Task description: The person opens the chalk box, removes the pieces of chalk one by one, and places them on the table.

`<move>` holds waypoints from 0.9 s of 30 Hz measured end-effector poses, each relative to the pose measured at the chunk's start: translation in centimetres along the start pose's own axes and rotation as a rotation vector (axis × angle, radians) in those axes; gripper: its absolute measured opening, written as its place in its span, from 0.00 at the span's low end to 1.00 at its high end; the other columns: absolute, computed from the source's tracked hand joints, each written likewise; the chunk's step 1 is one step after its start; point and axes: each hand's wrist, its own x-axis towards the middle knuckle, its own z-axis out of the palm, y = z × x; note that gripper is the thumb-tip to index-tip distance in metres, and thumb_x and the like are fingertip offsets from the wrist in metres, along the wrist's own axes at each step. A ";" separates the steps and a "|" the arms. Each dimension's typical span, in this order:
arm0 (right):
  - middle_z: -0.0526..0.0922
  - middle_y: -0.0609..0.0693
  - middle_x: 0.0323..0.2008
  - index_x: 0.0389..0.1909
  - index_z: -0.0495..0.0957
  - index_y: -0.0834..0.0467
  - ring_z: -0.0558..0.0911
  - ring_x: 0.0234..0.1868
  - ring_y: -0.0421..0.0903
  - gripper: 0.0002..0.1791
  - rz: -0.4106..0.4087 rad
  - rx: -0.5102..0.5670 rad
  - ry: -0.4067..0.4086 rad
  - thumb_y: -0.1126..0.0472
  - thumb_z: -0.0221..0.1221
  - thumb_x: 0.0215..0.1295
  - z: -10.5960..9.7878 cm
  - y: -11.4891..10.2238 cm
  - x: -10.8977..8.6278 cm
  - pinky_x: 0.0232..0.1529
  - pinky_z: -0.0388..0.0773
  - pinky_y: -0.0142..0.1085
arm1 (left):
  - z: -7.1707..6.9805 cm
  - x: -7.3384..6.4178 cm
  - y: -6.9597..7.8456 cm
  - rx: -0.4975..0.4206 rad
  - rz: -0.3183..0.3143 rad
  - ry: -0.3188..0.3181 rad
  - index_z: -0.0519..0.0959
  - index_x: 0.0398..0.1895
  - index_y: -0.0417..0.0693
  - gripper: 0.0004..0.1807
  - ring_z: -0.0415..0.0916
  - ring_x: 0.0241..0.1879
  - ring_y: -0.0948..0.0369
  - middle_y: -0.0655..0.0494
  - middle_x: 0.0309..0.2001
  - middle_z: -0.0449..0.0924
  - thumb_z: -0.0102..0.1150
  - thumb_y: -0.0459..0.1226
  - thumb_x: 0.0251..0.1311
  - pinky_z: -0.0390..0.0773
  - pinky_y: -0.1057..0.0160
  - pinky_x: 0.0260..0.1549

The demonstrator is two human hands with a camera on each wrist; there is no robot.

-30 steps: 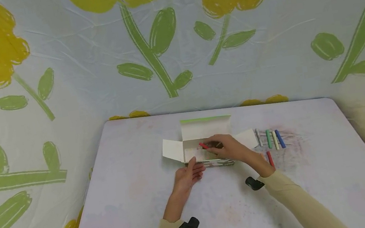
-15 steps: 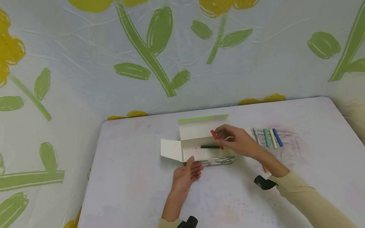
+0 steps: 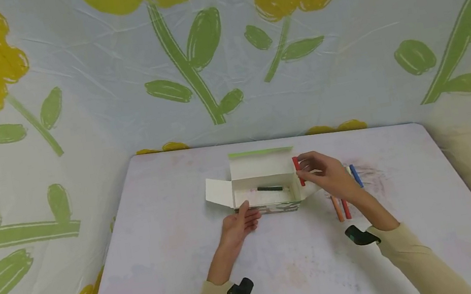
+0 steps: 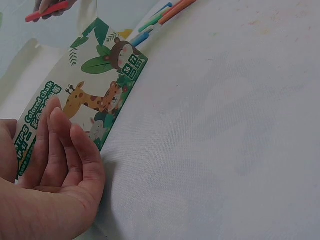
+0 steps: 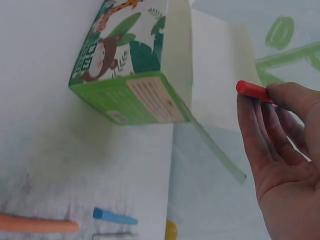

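An open cardboard box (image 3: 269, 208) of colored chalk stands on the table, printed with animals and leaves on its front (image 4: 90, 95). At its front left corner my left hand (image 3: 235, 229) holds the front wall, thumb over the rim and fingers along the printed panel. A red chalk stick (image 3: 298, 171) is pinched between the thumb and fingers of my right hand (image 3: 327, 172), above the box's right side flap. The right wrist view has the end of this red chalk (image 5: 252, 91) close up. Inside the box lies a short black stick (image 3: 270, 189).
Right of the box, on the table (image 3: 181, 268), lie an orange chalk (image 3: 337, 209), a red chalk (image 3: 346, 208) and a blue chalk (image 3: 356, 176). My right hand and forearm partly cover that group. The box's lid (image 3: 261, 163) and left flap (image 3: 218, 192) stand folded out.
My right hand has risen out of the box and moved right with the red chalk, which has turned upright in the head view. The black stick is uncovered; my left hand stays in place.
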 end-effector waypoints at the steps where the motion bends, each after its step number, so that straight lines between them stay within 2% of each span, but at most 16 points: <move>1: 0.84 0.61 0.49 0.62 0.76 0.64 0.84 0.48 0.46 0.21 0.008 -0.016 0.011 0.65 0.64 0.71 -0.4 0.0 -0.2 0.49 0.78 0.22 | 0.0 0.0 0.0 0.001 -0.001 -0.002 0.81 0.49 0.24 0.32 0.82 0.35 0.63 0.49 0.38 0.88 0.60 0.52 0.73 0.81 0.69 0.36; 4: 0.84 0.60 0.48 0.62 0.76 0.64 0.82 0.48 0.37 0.21 0.012 -0.043 0.039 0.65 0.65 0.71 -1.4 0.2 -0.8 0.48 0.77 0.21 | -0.1 0.0 0.0 0.003 -0.006 0.000 0.81 0.49 0.25 0.32 0.82 0.35 0.62 0.50 0.38 0.88 0.60 0.53 0.72 0.82 0.69 0.36; 8: 0.84 0.61 0.49 0.63 0.75 0.64 0.80 0.48 0.32 0.22 0.003 -0.044 0.065 0.66 0.65 0.70 -2.7 0.8 -1.6 0.47 0.77 0.20 | -0.1 0.1 0.0 0.000 -0.015 0.003 0.82 0.48 0.26 0.32 0.82 0.35 0.62 0.50 0.37 0.88 0.61 0.53 0.71 0.82 0.69 0.36; 13: 0.83 0.62 0.50 0.64 0.75 0.65 0.80 0.49 0.31 0.23 0.004 -0.044 0.107 0.68 0.64 0.70 -4.1 1.9 -2.7 0.47 0.76 0.19 | -0.1 0.2 -0.1 0.008 -0.015 -0.005 0.82 0.48 0.27 0.32 0.82 0.35 0.63 0.51 0.37 0.88 0.61 0.54 0.71 0.82 0.69 0.36; 20: 0.83 0.62 0.50 0.64 0.75 0.65 0.79 0.48 0.28 0.22 0.024 -0.118 0.164 0.67 0.64 0.71 -5.4 3.3 -4.7 0.45 0.75 0.18 | 0.0 0.0 0.1 0.019 -0.018 -0.006 0.81 0.51 0.25 0.34 0.82 0.36 0.63 0.50 0.38 0.88 0.60 0.54 0.72 0.82 0.69 0.37; 27: 0.82 0.60 0.47 0.62 0.75 0.68 0.79 0.47 0.28 0.21 0.036 -0.118 0.186 0.68 0.63 0.71 -6.2 5.4 -6.5 0.44 0.76 0.19 | 0.0 0.0 0.2 0.016 -0.033 0.003 0.81 0.51 0.25 0.35 0.83 0.37 0.63 0.50 0.39 0.88 0.61 0.55 0.71 0.82 0.69 0.37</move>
